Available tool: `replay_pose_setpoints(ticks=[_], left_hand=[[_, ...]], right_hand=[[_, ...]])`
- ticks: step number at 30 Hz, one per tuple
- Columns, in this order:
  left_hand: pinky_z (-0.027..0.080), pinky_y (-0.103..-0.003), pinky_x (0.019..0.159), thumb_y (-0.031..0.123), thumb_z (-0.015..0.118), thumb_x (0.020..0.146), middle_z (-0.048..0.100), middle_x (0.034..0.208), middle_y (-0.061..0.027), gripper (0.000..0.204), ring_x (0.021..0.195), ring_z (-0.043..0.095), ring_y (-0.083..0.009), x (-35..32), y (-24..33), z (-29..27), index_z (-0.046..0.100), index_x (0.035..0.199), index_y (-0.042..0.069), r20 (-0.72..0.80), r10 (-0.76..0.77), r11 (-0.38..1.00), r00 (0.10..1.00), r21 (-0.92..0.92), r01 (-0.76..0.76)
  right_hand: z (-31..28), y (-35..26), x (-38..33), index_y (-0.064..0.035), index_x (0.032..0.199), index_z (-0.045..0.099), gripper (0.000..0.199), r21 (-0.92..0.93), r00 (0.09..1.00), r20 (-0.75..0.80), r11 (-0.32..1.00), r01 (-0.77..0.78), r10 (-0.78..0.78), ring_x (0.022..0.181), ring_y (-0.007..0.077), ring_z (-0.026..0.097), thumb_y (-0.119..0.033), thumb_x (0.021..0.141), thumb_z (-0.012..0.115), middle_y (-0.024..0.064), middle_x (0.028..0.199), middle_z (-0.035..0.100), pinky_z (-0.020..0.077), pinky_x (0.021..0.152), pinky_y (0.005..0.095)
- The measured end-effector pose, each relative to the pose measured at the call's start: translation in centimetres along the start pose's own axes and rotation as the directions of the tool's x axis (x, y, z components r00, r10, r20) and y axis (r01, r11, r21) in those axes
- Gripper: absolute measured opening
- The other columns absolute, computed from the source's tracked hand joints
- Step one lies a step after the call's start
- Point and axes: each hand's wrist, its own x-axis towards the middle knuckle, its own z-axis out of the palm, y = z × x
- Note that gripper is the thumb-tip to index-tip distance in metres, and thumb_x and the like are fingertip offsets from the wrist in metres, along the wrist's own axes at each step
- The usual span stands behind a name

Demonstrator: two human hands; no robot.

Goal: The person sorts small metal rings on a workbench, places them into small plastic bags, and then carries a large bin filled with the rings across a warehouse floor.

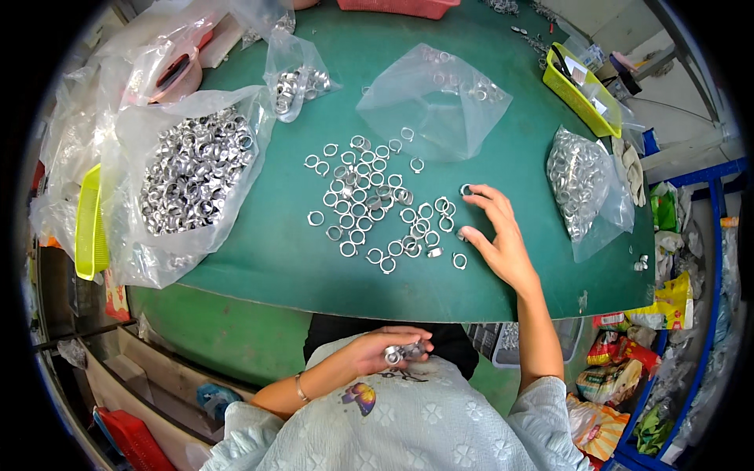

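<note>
Right grip (pixel 496 235) splayed wide on green table (pixel 259 251), left grip (pixel 385 349) clutching rings (pixel 402 353), cluttered workshop

A single head-worn fisheye view looks steeply down from above the person's chest onto the green worktop (pixel 259 259), facing its far edge. It sits close: the near edge crosses mid-picture, and straight lines bend toward the rim.

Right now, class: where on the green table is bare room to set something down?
Free: the near-left strip between the big bag of rings and the loose rings. Crowded: the centre, where the right hand works, and the back edge with bags.
</note>
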Motion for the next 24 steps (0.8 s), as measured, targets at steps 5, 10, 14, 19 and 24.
replay_pose_setpoints(ticks=[5, 10, 14, 19, 24], left_hand=[[0.045, -0.022, 0.048, 0.018, 0.054, 0.089, 0.059, 0.101, -0.0144, 0.02, 0.09, 0.06, -0.024, -5.3, 1.5, 0.6, 0.057, 0.101, 0.003, -0.032, 0.125, 0.985, 0.992, -0.115, -0.128], [0.052, -0.028, 0.055, 0.015, 0.058, 0.086, 0.055, 0.101, -0.0153, 0.017, 0.09, 0.057, -0.0244, -6.5, 8.3, 4.1, 0.057, 0.097, 0.003, -0.032, 0.355, 0.925, 0.934, -0.136, -0.356], [0.052, -0.032, 0.077, 0.01, 0.059, 0.084, 0.053, 0.101, -0.015, 0.021, 0.097, 0.055, -0.0248, -0.4, 17.7, 9.3, 0.053, 0.101, -0.001, -0.194, 0.621, 0.734, 0.759, -0.194, -0.65], [0.034, -0.054, 0.1, 0.006, 0.049, 0.083, 0.039, 0.123, -0.0227, 0.044, 0.116, 0.04, -0.0399, 3.8, 26.3, 13.5, 0.032, 0.122, -0.005, -0.148, 0.767, 0.627, 0.624, -0.03, -0.778], [0.03, -0.053, 0.102, 0.006, 0.047, 0.083, 0.037, 0.128, -0.0221, 0.045, 0.122, 0.035, -0.0395, 2.9, 21.9, 13.1, 0.032, 0.124, -0.006, -0.025, 0.803, 0.588, 0.596, 0.197, -0.784]], right_hand=[[1.0, 0.4, 0.6, -0.0024, 0.118, 0.049, 0.04, -0.098, 0.999, -0.033, 0.995, -0.01, 0.007, 0.127, 0.0347, 0.029, -0.022, 0.085, 0.056, 0.0147, 0.13, 0.038, 0.0251, 0.103, 0.0428], [1.8, 1.7, 0.2, -0.0026, 0.121, 0.047, 0.042, -0.085, 0.999, -0.032, 0.996, -0.01, 0.008, 0.127, 0.0351, 0.029, -0.022, 0.086, 0.055, 0.0153, 0.13, 0.039, 0.0252, 0.103, 0.0431], [2.2, 2.0, 0.3, -0.002, 0.126, 0.041, 0.047, -0.039, 0.995, -0.091, 0.998, 0.038, -0.042, 0.127, 0.0354, 0.03, -0.021, 0.086, 0.055, 0.0163, 0.132, 0.038, 0.0254, 0.104, 0.0423], [2.6, 2.0, 0.5, -0.0009, 0.129, 0.036, 0.052, -0.04, 0.993, -0.103, 0.998, 0.056, -0.06, 0.127, 0.0349, 0.032, -0.02, 0.085, 0.055, 0.0192, 0.131, 0.039, 0.0263, 0.104, 0.0417], [2.1, 2.3, 0.6, -0.0002, 0.127, 0.039, 0.049, -0.028, 0.992, -0.096, 0.997, 0.073, -0.075, 0.127, 0.0345, 0.033, -0.02, 0.085, 0.055, 0.0178, 0.132, 0.04, 0.0268, 0.104, 0.0416]])
